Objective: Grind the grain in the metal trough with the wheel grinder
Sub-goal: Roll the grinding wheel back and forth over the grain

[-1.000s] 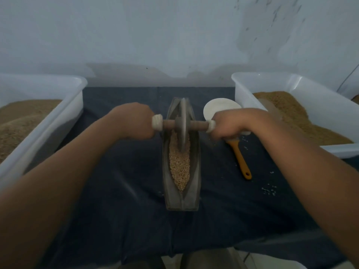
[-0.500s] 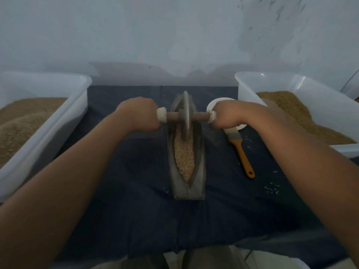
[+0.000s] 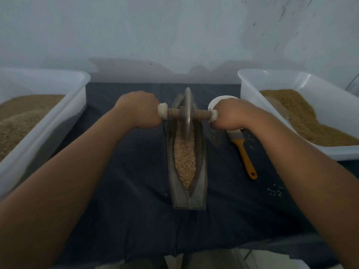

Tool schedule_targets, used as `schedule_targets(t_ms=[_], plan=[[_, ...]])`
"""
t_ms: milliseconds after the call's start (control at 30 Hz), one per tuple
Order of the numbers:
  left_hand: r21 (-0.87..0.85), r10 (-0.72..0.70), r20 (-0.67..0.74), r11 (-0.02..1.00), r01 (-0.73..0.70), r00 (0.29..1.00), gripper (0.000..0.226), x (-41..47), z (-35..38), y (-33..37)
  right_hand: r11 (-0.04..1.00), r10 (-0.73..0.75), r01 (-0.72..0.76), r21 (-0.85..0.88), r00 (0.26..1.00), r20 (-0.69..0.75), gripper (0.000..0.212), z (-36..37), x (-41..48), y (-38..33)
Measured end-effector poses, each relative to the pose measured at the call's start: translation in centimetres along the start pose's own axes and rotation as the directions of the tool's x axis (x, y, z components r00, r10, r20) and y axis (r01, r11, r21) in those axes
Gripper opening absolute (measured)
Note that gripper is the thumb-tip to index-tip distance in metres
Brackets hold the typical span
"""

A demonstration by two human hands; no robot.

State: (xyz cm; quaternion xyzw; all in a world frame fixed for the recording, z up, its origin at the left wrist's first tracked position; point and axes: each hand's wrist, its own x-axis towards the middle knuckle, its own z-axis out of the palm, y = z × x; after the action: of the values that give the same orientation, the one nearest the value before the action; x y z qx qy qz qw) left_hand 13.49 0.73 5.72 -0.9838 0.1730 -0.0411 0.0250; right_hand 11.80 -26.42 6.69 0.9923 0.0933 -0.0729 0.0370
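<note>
Nearest us, the metal trough lies lengthwise on the cloth-covered tabletop, and its narrow bed of grain runs away from us so that a wheel can roll along it. Toward the far end the wheel grinder stands upright in the grain. Our left hand and right hand each have the fingers clamped round a wrapped end of the axle, one on either side, which we judge steadies the disc and evens the push. A brush and a white bowl lie just by the right hand, handy for sweeping and scooping, while the left tub and right tub of grain flank the work.
</note>
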Motion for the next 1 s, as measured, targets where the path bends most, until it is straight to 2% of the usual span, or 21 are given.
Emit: schedule_targets(t_ms=[67,200,267,367,467,533,600,667,733,800,833,900,1000], plan=[[-0.027,0.031,0.045,0.999,-0.030,0.999,0.028,-1.5,-0.1,0.2,1.000,-0.011,0.011,0.011,0.998,0.055,0.020,0.1,-1.2,-0.2],[-0.194,0.158,0.232,0.974,-0.114,0.960,0.022,-8.4,0.8,-0.5,0.988,-0.131,0.100,0.116,0.947,0.292,0.027,0.5,-7.5,-0.6],[-0.191,0.158,0.210,0.974,-0.118,0.965,0.022,-10.2,1.4,-0.6,0.986,-0.151,0.119,0.118,0.934,0.324,0.031,0.7,-8.9,-0.7],[-0.089,0.132,0.094,0.988,-0.123,0.987,0.025,-8.2,1.2,-0.1,0.989,-0.119,0.092,0.113,0.956,0.266,0.023,0.4,-6.2,-0.6],[0.008,0.023,-0.017,1.000,-0.023,1.000,0.029,-3.0,-0.1,0.3,0.991,-0.038,0.019,0.131,0.988,0.148,0.019,0.0,-1.8,0.2],[0.045,-0.018,-0.016,0.999,0.019,1.000,0.031,-0.6,-0.9,0.5,0.992,-0.005,-0.008,0.130,0.995,0.103,0.019,-0.1,-0.1,0.5],[0.033,0.007,0.021,0.999,-0.007,1.000,0.030,-0.3,-1.2,0.8,0.994,-0.013,0.003,0.110,0.996,0.089,0.018,0.0,-0.1,0.4],[-0.031,0.068,0.122,0.997,-0.064,0.990,0.025,-2.6,-1.2,0.6,0.990,-0.038,0.016,0.138,0.986,0.161,0.019,0.0,-2.2,0.2],[-0.088,0.149,0.207,0.987,-0.133,0.967,0.020,-6.4,-0.5,0.2,0.981,-0.106,0.048,0.187,0.944,0.314,0.026,0.2,-5.6,-0.1],[-0.114,0.188,0.224,0.980,-0.166,0.956,0.019,-9.7,0.1,-0.2,0.973,-0.163,0.070,0.219,0.881,0.444,0.029,0.5,-8.5,-0.5],[-0.121,0.196,0.212,0.977,-0.173,0.957,0.019,-10.2,0.3,-0.3,0.969,-0.170,0.062,0.238,0.869,0.464,0.030,0.6,-9.0,-0.5],[-0.103,0.199,0.170,0.978,-0.183,0.965,0.021,-9.4,0.4,-0.3,0.965,-0.161,0.051,0.258,0.890,0.427,0.024,0.5,-8.3,-0.5],[-0.029,0.122,0.054,0.992,-0.121,0.991,0.026,-5.0,0.1,0.1,0.986,-0.092,0.061,0.155,0.976,0.196,0.022,0.1,-4.4,-0.2]])
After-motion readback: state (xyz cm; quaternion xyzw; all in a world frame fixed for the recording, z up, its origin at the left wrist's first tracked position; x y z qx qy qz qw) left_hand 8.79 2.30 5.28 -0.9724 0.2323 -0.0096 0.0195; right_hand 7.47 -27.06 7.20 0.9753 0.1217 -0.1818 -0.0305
